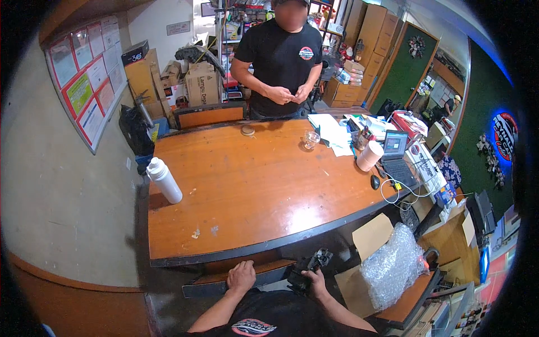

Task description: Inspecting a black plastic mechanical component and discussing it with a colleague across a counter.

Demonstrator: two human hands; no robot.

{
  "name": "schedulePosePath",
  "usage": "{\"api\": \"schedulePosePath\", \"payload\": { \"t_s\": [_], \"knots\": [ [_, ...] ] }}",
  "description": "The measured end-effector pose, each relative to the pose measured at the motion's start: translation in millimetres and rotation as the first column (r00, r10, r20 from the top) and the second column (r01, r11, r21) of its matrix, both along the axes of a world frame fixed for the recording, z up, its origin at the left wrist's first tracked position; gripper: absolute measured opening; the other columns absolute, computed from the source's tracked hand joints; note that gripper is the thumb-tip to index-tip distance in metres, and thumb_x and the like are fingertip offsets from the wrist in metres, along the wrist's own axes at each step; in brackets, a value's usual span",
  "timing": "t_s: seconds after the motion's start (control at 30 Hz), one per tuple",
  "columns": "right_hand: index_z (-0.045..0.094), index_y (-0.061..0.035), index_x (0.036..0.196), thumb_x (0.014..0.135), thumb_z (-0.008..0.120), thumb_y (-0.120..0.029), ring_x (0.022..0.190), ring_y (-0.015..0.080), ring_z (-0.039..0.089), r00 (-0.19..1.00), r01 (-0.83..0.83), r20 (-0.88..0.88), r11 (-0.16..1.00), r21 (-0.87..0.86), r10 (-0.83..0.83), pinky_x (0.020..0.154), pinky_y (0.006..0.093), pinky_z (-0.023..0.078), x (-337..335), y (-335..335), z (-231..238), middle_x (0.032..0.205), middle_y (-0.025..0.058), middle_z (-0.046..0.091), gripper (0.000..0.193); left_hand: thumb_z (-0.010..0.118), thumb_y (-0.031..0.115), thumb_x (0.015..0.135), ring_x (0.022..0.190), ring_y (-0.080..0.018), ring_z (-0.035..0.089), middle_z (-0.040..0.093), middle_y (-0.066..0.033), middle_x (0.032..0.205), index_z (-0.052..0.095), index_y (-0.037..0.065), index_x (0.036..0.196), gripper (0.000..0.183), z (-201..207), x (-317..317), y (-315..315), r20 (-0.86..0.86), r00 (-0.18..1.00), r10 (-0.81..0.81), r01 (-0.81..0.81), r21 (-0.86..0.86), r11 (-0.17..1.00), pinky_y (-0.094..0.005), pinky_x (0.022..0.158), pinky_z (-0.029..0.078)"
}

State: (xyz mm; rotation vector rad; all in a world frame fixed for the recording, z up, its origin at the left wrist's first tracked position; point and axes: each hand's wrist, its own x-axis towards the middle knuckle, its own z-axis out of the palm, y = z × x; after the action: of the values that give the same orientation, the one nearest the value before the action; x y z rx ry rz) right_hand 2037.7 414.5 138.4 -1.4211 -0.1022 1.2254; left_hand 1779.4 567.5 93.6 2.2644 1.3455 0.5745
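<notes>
My left hand has its fingers curled over the dark front edge of a wooden drawer, which sticks out below the table's near side. In my right hand is a black mechanical part with an uneven, open-structured top, held just in front of my body. The fingers close round its right side, and its lower portion is partly hidden. I cannot make out its exact kind.
The wooden table bears a white bottle, a glass cup, papers, a pink-white cylinder, a mouse and a laptop. Across it stands a person, hands together. Bubble wrap fills an open carton at my right.
</notes>
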Motion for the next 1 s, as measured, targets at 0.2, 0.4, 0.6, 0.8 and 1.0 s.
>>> {"api": "schedulePosePath", "payload": {
  "t_s": [0.2,0.4,0.6,0.8,1.0],
  "knots": [
    [0.055,-0.0074,0.134,0.091,0.068,-0.006,0.103,0.0300,0.071,0.999,0.003,0.035,1.000,0.031,-0.004,0.090,0.0492,0.063,5,-8,-12,0.117,0.0111,0.066,0.045,0.064,0.019,0.098,0.103,-0.0355,0.075,0.077,-0.0135,0.107,0.074,0.009,0.116,0.023,3,4,0,-0.002,1.000,-0.009,0.009,-0.016,1.000,-0.0521,0.088,0.060],
    [0.055,-0.0062,0.134,0.090,0.070,-0.007,0.104,0.0309,0.072,1.000,0.000,0.017,1.000,0.031,0.000,0.091,0.0506,0.063,-2,-4,-1,0.116,0.0117,0.067,0.046,0.064,0.020,0.098,0.103,-0.0350,0.075,0.077,-0.0133,0.107,0.074,0.010,0.115,0.022,-1,1,0,0.004,1.000,0.002,-0.002,-0.001,1.000,-0.0523,0.088,0.060],
    [0.055,-0.0041,0.129,0.090,0.075,-0.008,0.097,0.0299,0.072,0.998,0.051,-0.035,0.999,0.011,-0.050,0.085,0.0481,0.063,-10,1,20,0.109,0.0116,0.067,0.044,0.065,0.020,0.098,0.101,-0.0349,0.075,0.077,-0.0130,0.107,0.074,0.010,0.114,0.022,-2,0,0,-0.005,1.000,0.009,-0.009,0.000,1.000,-0.0524,0.088,0.060],
    [0.054,-0.0027,0.128,0.089,0.076,-0.009,0.099,0.0293,0.071,0.999,0.039,0.018,0.999,-0.014,-0.039,0.086,0.0481,0.062,-6,-1,12,0.111,0.0125,0.066,0.045,0.065,0.019,0.098,0.102,-0.0347,0.075,0.077,-0.0130,0.107,0.074,0.010,0.116,0.023,1,0,0,-0.022,1.000,-0.002,0.002,-0.009,1.000,-0.0518,0.088,0.060],
    [0.054,-0.0024,0.128,0.090,0.075,-0.008,0.101,0.0293,0.071,0.999,0.034,-0.013,0.999,0.000,-0.034,0.088,0.0465,0.062,1,-4,-4,0.113,0.0124,0.066,0.044,0.065,0.020,0.098,0.104,-0.0343,0.075,0.076,-0.0129,0.108,0.074,0.010,0.117,0.023,-1,3,0,-0.009,1.000,0.001,-0.001,-0.011,1.000,-0.0512,0.089,0.060]
  ]
}}
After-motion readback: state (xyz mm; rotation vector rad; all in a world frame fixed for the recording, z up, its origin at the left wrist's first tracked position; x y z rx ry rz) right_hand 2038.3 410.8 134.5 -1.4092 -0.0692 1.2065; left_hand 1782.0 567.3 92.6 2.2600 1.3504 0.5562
